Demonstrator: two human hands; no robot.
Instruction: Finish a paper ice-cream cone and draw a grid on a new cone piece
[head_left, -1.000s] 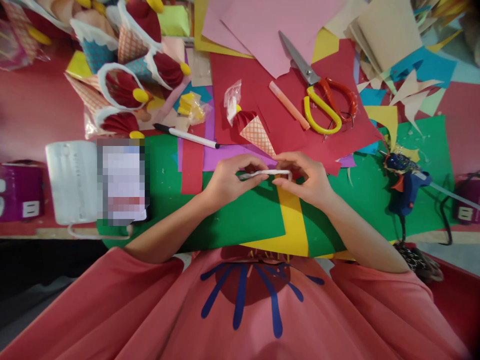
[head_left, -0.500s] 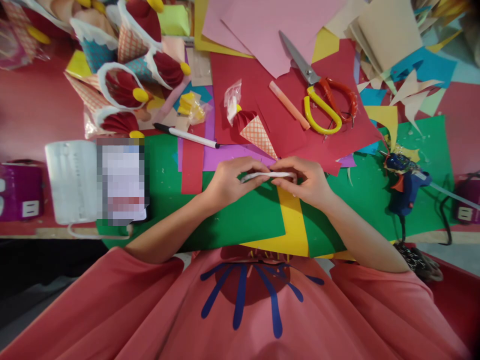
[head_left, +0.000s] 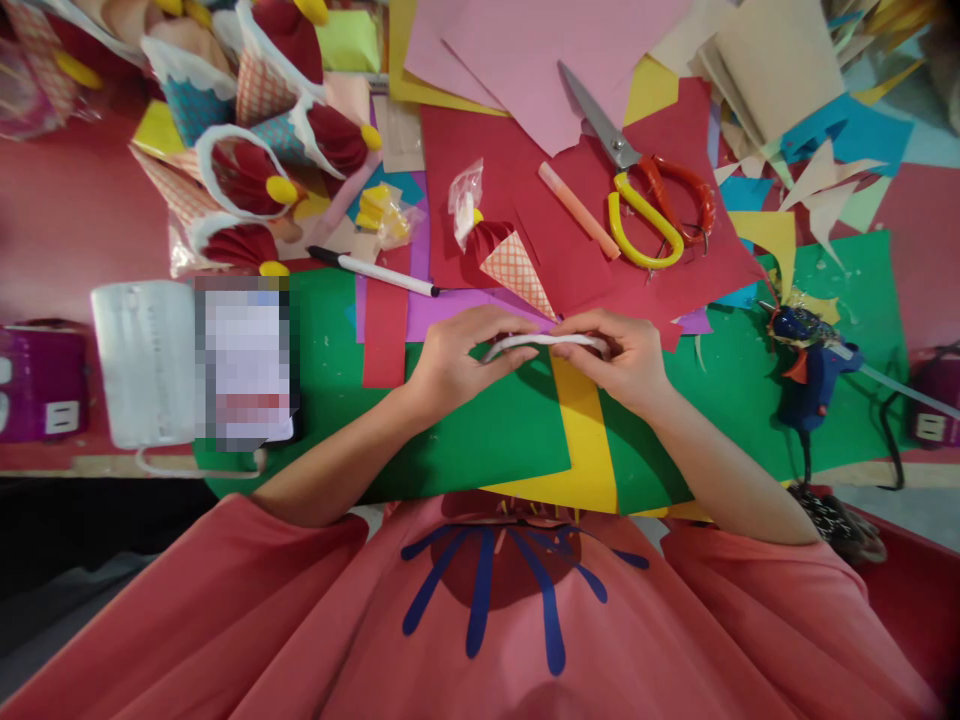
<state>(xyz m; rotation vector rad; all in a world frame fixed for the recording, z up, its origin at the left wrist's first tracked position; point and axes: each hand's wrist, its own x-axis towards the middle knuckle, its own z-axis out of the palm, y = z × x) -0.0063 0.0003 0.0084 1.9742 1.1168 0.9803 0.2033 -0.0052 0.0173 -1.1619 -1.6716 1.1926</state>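
Note:
A thin white strip [head_left: 546, 340], bowed upward in the middle, spans both hands above the green sheet [head_left: 480, 430]. Its material is hard to tell. My left hand [head_left: 459, 358] pinches its left part between thumb and fingers. At the other side, my right hand [head_left: 628, 362] grips it the same way, thumb below. Just beyond the fingertips lies a small checked paper cone [head_left: 519, 272] with dark red pleated paper at its wide end. A yellow strip of sheet [head_left: 589, 425] runs beneath the right hand.
Large scissors [head_left: 626, 165] and an orange stick [head_left: 577, 210] rest on red sheets. A marker [head_left: 382, 272] and a phone [head_left: 244, 365] are on the left, a blue glue gun [head_left: 810, 375] on the right. Several finished cones [head_left: 240, 170] crowd the back left; paper scraps [head_left: 832, 190] lie back right.
The white strip has gone from nearly flat to bowed upward. My right hand has shifted slightly right, and more of the strip shows between the hands.

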